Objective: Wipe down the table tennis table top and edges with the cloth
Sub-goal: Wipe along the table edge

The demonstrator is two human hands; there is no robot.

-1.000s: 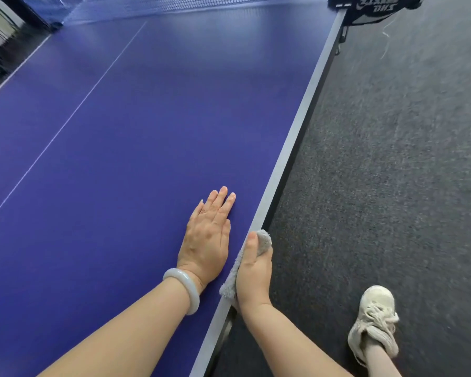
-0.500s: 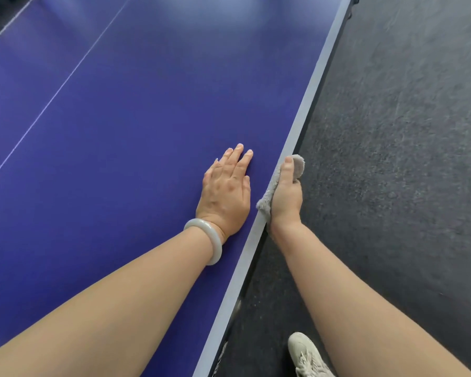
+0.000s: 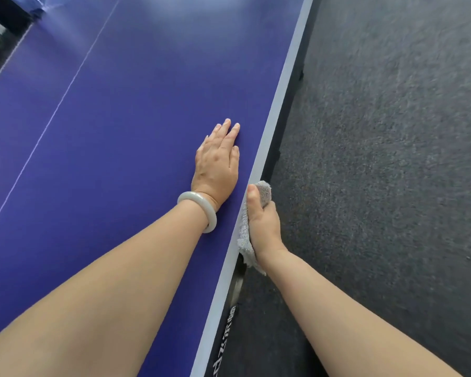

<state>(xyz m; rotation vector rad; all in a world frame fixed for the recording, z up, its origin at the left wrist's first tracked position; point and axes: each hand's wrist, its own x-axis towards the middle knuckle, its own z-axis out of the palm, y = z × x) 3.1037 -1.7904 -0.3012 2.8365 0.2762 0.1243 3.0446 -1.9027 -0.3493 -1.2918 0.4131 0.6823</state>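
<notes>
A dark grey carpet floor [image 3: 392,159] lies to the right of a blue bench [image 3: 120,131], whose pale edge strip [image 3: 280,99] runs diagonally up the view. The fingers [image 3: 252,195] of the right hand [image 3: 263,221] are curled round a grey cloth [image 3: 264,189], the thumb laid on top and the rest hidden below the rim. The cloth is pressed against the side edge of the bench, and a loose tail is left hanging under the wrist. The left hand [image 3: 218,164] is laid flat on the blue top just beside the edge, its fingers straight and together, with a pale bangle [image 3: 199,208] worn at the wrist. From here, the hanging tail could be caught on the metal fitting [image 3: 237,287] seen under the rim close by, and the cloth dragged from the grip. Prints could also be left on the top by the flat palm.
</notes>
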